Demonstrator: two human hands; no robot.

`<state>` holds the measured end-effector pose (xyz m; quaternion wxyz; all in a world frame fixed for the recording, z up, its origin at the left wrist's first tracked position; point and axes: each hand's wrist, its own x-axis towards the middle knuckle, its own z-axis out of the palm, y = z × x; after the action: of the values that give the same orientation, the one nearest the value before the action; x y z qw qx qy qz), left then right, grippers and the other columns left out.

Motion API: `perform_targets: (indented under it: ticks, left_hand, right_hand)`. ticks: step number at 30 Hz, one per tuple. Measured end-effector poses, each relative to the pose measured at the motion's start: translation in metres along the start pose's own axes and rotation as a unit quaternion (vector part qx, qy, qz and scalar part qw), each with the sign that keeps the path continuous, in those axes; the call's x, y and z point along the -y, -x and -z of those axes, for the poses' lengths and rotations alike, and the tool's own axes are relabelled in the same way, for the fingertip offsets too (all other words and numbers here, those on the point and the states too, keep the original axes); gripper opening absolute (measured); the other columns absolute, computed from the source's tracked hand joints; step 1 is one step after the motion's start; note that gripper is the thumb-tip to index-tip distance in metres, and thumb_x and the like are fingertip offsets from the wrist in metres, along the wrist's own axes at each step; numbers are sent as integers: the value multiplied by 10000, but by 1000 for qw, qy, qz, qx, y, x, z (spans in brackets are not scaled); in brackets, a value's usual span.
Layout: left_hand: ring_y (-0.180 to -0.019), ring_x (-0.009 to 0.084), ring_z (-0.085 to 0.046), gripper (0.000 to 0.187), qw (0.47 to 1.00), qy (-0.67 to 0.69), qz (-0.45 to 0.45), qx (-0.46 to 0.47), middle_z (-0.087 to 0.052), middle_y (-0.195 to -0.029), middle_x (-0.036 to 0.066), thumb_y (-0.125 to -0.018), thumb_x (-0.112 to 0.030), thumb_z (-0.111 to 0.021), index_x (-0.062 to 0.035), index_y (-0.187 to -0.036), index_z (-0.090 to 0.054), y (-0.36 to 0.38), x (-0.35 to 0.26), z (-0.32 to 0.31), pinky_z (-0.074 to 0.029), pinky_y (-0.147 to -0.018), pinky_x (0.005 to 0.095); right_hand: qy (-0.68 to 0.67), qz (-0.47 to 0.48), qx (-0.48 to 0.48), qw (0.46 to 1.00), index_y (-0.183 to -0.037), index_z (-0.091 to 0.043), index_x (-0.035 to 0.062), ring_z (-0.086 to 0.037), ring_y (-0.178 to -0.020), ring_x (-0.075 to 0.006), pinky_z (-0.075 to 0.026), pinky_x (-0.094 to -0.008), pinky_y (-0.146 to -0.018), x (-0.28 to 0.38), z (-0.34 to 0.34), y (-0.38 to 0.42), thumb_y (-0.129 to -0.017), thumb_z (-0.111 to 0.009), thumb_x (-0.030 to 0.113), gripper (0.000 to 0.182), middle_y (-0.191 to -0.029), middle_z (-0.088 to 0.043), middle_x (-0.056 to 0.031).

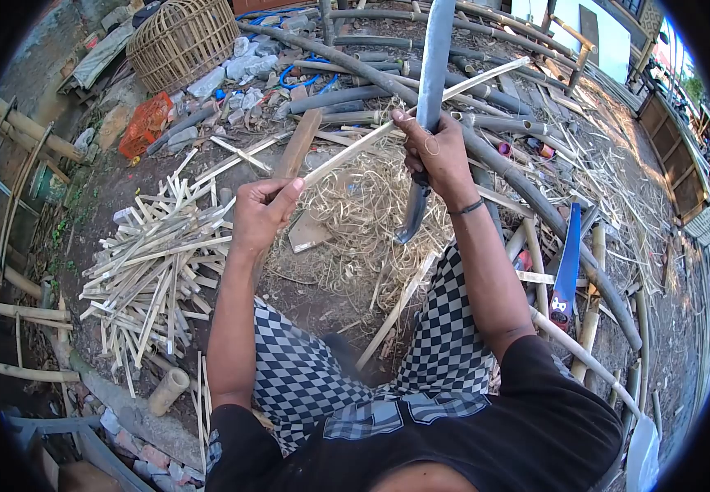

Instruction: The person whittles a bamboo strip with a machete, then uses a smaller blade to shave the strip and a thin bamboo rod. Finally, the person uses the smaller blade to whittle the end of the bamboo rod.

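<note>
A long, pale bamboo strip (347, 154) slants up to the right in front of me. My left hand (269, 211) pinches its lower end between thumb and fingers. My right hand (439, 156) is wrapped around a machete (434, 70), its broad blade pointing up and away. The strip passes at the blade beside my right thumb; whether those fingers also press on it is hard to see. Below, the dark lower end of the machete's handle or sheath sticks out under my fist. Curly bamboo shavings (363, 209) cover the ground between my knees.
A heap of split bamboo strips (154, 271) lies at left. A wooden board (299, 141) leans ahead. At right are a blue handsaw (566, 262) and a long bamboo pole (535, 193). Farther off stand a woven bamboo basket (181, 47) and an orange crate (143, 125).
</note>
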<state>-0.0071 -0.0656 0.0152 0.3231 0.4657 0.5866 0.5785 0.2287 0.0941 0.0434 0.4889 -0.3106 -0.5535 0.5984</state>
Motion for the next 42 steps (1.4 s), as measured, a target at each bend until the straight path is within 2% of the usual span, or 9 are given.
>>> perform_targets:
  ticks: [6,11,17,30,33,35,36,38,42]
  left_hand:
    - [-444,49,-514,231,998,-40,0,46,-624,-626,8,-979,-193,-679,15,-1057,-744,0,-1,0,-345,-398,198]
    - [-579,96,-675,263,996,-45,-75,24,-746,-817,87,-937,-116,-717,-27,-1184,-728,5,-12,-11,-425,-456,182]
    - [-633,122,-696,263,985,-84,-147,-33,-757,-901,126,-869,27,-741,1,-1131,-741,4,-4,-8,-547,-560,211]
    - [-693,142,-715,197,959,-121,-252,-43,-754,-1012,153,-860,87,-718,36,-1047,-752,8,-5,-5,-587,-629,254]
    - [-648,117,-686,172,984,-88,-145,-53,-743,-914,103,-933,-34,-698,23,-1089,-743,10,-17,-8,-545,-582,231]
    - [-581,81,-606,287,995,-62,-6,73,-659,-756,23,-1026,-232,-611,-1,-1150,-727,6,-18,2,-471,-529,215]
    - [-581,81,-606,287,995,-62,-7,73,-659,-756,23,-1026,-232,-611,-1,-1150,-727,5,-17,5,-471,-529,215]
    - [-539,54,-490,404,972,-46,100,208,-528,-630,-29,-1066,-351,-526,-12,-1164,-724,2,-9,8,-418,-515,225]
    - [-547,52,-488,462,960,-92,54,258,-495,-633,-48,-1072,-412,-489,-25,-1126,-737,-5,8,6,-419,-527,227]
  right_hand:
    - [-3,5,3,1000,-859,-599,18,-445,-413,-58,-331,-231,-369,-2,1,-1,-864,-822,283,346,-579,-504,26]
    - [-13,-2,-13,1000,-857,-590,8,-445,-405,-62,-341,-232,-364,1,0,0,-865,-818,271,348,-582,-497,20]
    - [-24,-18,3,1000,-906,-548,32,-409,-408,-64,-321,-234,-381,2,0,1,-869,-817,286,372,-582,-454,28]
    - [-18,-12,26,999,-910,-546,41,-406,-416,-61,-307,-236,-386,2,0,1,-881,-807,287,360,-579,-444,35]
    - [-5,3,22,1000,-895,-569,25,-427,-416,-60,-320,-233,-381,1,-1,2,-873,-810,285,355,-577,-471,30]
    - [6,15,18,1000,-878,-592,10,-442,-417,-57,-332,-229,-377,-1,-1,1,-867,-811,285,352,-577,-494,27]
    - [15,21,27,999,-875,-591,10,-444,-420,-57,-331,-227,-380,-2,-1,1,-872,-807,285,350,-579,-500,27]
    - [26,27,37,999,-871,-589,10,-446,-423,-56,-330,-226,-383,-3,-1,0,-877,-804,284,349,-582,-505,27]
    - [40,25,72,996,-856,-590,9,-439,-442,-43,-317,-229,-389,-4,0,1,-876,-809,262,335,-587,-511,35]
